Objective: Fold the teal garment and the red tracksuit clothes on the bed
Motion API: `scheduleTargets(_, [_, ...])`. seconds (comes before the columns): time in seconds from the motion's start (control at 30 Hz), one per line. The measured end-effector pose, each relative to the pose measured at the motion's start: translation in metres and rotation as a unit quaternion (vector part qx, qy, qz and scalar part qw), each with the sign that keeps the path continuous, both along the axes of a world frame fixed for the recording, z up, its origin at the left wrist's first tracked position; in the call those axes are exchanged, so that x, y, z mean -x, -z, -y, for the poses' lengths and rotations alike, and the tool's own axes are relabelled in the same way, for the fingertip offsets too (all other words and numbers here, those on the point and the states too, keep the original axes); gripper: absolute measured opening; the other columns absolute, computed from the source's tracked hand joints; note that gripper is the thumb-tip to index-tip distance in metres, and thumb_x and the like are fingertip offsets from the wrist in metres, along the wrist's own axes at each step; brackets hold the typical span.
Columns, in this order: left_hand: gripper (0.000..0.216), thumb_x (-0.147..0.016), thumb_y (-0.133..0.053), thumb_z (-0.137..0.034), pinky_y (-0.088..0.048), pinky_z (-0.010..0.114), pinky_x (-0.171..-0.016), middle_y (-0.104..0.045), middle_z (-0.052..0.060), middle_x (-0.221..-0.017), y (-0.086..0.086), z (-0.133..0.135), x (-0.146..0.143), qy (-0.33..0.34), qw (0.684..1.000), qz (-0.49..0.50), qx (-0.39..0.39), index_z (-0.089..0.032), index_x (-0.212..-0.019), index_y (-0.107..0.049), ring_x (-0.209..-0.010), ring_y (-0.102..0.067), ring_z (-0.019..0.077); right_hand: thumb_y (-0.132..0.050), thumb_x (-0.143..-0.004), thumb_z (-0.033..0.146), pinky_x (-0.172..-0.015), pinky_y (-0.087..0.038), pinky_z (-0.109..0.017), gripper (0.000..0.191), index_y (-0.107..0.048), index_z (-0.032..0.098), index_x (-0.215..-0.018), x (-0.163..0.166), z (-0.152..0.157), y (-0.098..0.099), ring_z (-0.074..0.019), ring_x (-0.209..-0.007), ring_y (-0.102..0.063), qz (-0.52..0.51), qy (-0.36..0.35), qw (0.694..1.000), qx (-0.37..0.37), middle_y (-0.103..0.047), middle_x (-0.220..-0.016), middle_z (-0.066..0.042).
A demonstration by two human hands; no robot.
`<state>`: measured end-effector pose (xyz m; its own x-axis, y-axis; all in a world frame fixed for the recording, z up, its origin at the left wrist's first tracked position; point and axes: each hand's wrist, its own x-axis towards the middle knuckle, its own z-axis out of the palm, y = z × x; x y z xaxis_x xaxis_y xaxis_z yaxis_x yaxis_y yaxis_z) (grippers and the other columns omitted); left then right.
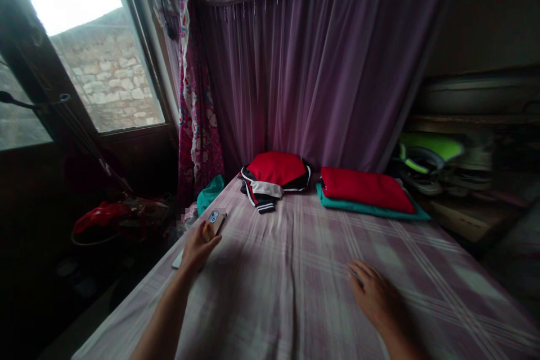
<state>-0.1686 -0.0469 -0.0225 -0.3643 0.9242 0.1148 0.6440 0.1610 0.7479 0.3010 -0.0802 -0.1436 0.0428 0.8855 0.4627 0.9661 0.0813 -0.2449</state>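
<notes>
On the left side of the bed, my left hand [200, 246] is closed around the lower part of a phone [216, 224], whose camera end sticks out past my fingers. A flat whitish thing [178, 259] shows from under that hand; its kind is hidden. My right hand [373, 293] rests palm down on the checked bedsheet [320, 304], fingers stretched out and holding nothing. Beyond my hands, a folded red and black jacket [276, 169] with white-striped trim lies at the far edge. To its right, red folded cloth [365, 188] sits on teal folded cloth [337, 205].
Purple curtains [312, 84] hang behind the bed. A window [101, 67] is at the left, with a patterned curtain [196, 95] beside it. Teal fabric [210, 194] lies at the bed's left edge. Shelves at the right hold a bright green item [434, 147].
</notes>
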Motion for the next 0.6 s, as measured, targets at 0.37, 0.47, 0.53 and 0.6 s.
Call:
scheduleTargets(0.37, [0.084, -0.081, -0.040, -0.081, -0.052, 0.055, -0.095, -0.070, 0.016, -0.121, -0.002, 0.009, -0.021, 0.218, 0.794, 0.568, -0.016, -0.021, -0.138, -0.053, -0.113, -0.066, 0.0338, -0.040, -0.088, 0.032, -0.097, -0.051, -0.040, 0.040, -0.075, 0.021, -0.103, -0.002, 0.003, 0.000, -0.0252, -0.111, -0.066, 0.007, -0.007, 1.000, -0.002, -0.073, -0.119, -0.010])
scheduleTargets(0.47, [0.086, -0.081, -0.038, -0.082, -0.051, 0.057, -0.095, -0.069, 0.017, -0.122, 0.001, 0.010, -0.023, 0.225, 0.796, 0.562, -0.011, -0.021, -0.139, -0.051, -0.115, -0.064, 0.0349, -0.038, -0.089, 0.032, -0.097, -0.051, -0.040, 0.042, -0.075, 0.019, -0.104, -0.002, 0.003, 0.000, -0.0257, -0.111, -0.066, 0.017, -0.012, 1.000, 0.000, -0.072, -0.119, -0.011])
scheduleTargets(0.53, [0.087, -0.080, -0.036, -0.083, -0.051, 0.057, -0.095, -0.069, 0.017, -0.121, 0.003, 0.010, -0.024, 0.228, 0.808, 0.542, -0.010, -0.021, -0.139, -0.051, -0.115, -0.064, 0.0350, -0.038, -0.089, 0.032, -0.096, -0.051, -0.040, 0.042, -0.075, 0.019, -0.104, -0.003, 0.003, 0.000, -0.0255, -0.110, -0.067, 0.017, -0.013, 1.000, 0.002, -0.072, -0.118, -0.011])
scheduleTargets(0.6, [0.086, -0.080, -0.036, -0.083, -0.052, 0.056, -0.094, -0.070, 0.017, -0.120, 0.005, 0.010, -0.023, 0.230, 0.818, 0.527, -0.008, -0.021, -0.138, -0.052, -0.114, -0.065, 0.0348, -0.039, -0.088, 0.032, -0.096, -0.051, -0.039, 0.041, -0.075, 0.019, -0.104, -0.003, 0.003, 0.000, -0.0254, -0.110, -0.067, 0.010, -0.010, 1.000, 0.003, -0.073, -0.118, -0.011])
